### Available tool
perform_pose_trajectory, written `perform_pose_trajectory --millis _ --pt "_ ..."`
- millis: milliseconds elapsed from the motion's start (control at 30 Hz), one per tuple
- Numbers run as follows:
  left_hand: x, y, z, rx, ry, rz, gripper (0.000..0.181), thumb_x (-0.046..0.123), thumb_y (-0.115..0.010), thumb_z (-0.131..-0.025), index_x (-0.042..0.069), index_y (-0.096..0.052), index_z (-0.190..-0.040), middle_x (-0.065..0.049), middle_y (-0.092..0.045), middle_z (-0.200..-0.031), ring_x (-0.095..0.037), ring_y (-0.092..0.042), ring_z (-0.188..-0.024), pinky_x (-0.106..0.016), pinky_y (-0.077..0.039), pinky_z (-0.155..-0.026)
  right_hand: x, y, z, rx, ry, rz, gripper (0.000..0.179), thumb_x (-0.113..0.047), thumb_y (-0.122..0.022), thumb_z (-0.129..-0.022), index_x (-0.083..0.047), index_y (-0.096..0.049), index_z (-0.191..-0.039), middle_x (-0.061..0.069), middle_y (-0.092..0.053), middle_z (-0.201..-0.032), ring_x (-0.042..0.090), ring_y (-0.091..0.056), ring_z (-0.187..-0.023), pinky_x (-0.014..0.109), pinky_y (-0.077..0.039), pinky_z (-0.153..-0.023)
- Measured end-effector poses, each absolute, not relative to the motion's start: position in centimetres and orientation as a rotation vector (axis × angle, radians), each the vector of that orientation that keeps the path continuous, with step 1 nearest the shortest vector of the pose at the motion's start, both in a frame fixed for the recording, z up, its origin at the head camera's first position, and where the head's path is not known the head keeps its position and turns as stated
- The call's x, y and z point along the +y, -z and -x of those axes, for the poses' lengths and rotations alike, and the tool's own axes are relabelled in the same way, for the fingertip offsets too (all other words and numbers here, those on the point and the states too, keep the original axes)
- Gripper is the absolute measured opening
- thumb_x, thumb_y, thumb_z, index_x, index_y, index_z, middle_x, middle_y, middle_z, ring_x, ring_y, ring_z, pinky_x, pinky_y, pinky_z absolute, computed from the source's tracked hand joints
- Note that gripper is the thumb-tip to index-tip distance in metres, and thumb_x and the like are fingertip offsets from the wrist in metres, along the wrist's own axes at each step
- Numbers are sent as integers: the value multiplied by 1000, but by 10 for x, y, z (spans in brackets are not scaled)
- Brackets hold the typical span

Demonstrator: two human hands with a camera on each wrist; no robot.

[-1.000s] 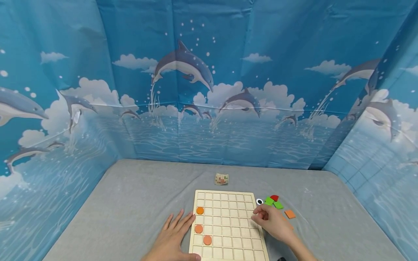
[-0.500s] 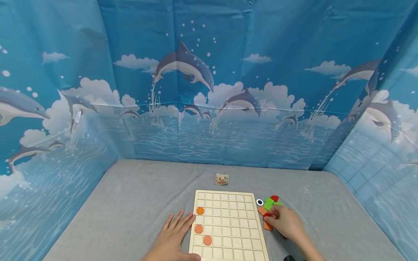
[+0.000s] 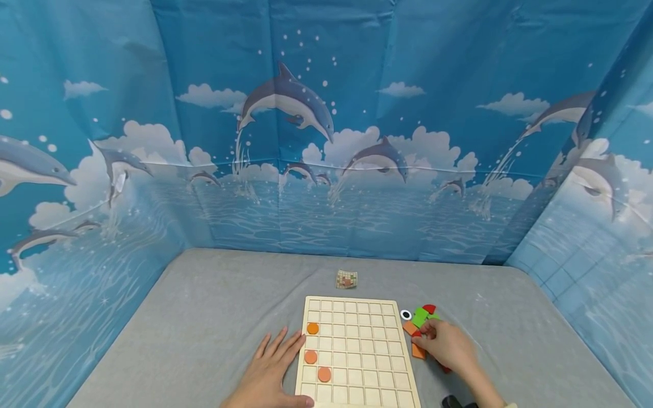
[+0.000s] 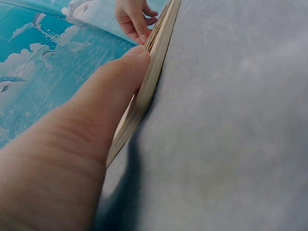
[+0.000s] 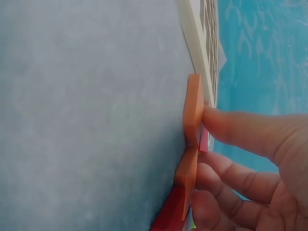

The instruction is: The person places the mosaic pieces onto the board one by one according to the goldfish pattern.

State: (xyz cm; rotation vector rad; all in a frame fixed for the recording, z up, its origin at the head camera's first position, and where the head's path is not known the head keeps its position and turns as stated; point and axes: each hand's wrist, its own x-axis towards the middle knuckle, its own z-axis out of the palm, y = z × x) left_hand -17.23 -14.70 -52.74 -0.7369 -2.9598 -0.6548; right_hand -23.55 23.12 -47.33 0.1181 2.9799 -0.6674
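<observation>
A pale wooden grid board [image 3: 359,340] lies on the grey cloth, with three orange discs [image 3: 324,374] in cells near its left side. My left hand [image 3: 272,368] lies spread along the board's left edge, fingers straight; in the left wrist view its thumb [image 4: 120,72] rests on the board's edge. Right of the board, my right hand [image 3: 449,345] is down among loose coloured pieces. Its thumb and forefinger stand on either side of a small red piece [image 5: 204,139] and appear to pinch it. Orange pieces [image 5: 193,108] lie just in front of these fingertips. The hand partly covers the pile.
Green pieces [image 3: 420,317], a red quarter-round [image 3: 429,309] and a white ring with a black centre [image 3: 405,315] lie beside the board's right edge. Behind the board is a small patterned card [image 3: 347,279]. A dolphin-print curtain [image 3: 326,141] closes off the back and sides.
My right hand has moved from over the board's right edge to the loose pieces on its right, then stayed there. The left hand and the orange discs have kept their places.
</observation>
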Motion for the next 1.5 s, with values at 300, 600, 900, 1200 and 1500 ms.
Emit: perform_pose_trajectory --millis 300,600,900,1200,1500 --pt "-148 528 173 -2967 642 746 108 82 -52 -70 18 -25 -153 3 -24 -154 -27 -13 -142 -53 -7 -109 232 472 236 2969 699 -116 29 -34 -80 -76 -12 -62 -83 -1 -49 -65 15 -45 -54 28 -31 -49" --pt "-148 528 173 -2950 639 755 108 82 -53 -70 17 -26 -152 1 -26 -154 -28 -14 -142 -50 -5 -108 242 472 233 2866 912 -128 30 -29 -80 -77 -7 -62 -89 0 -54 -68 15 -51 -56 30 -40 -52" --pt "-148 528 173 -2948 644 752 108 81 -53 -70 16 -26 -152 1 -26 -154 -28 -14 -142 -51 -5 -108 248 476 232 2789 1116 -137 29 -28 -81 -76 -7 -61 -82 2 -53 -67 16 -49 -56 28 -40 -48" --pt "-147 529 172 -2945 651 746 108 81 -53 -70 17 -25 -152 2 -26 -154 -29 -15 -142 -52 -7 -108 246 472 229 2708 1231 -146 26 -23 -79 -78 -5 -61 -84 4 -56 -69 18 -52 -57 29 -44 -49" --pt "-147 528 172 -2947 668 742 108 81 -53 -70 17 -25 -152 3 -25 -154 -28 -14 -142 -50 -4 -108 229 462 222 2680 1242 -64 26 -28 -76 -81 -8 -59 -84 2 -62 -64 19 -53 -55 27 -36 -45"
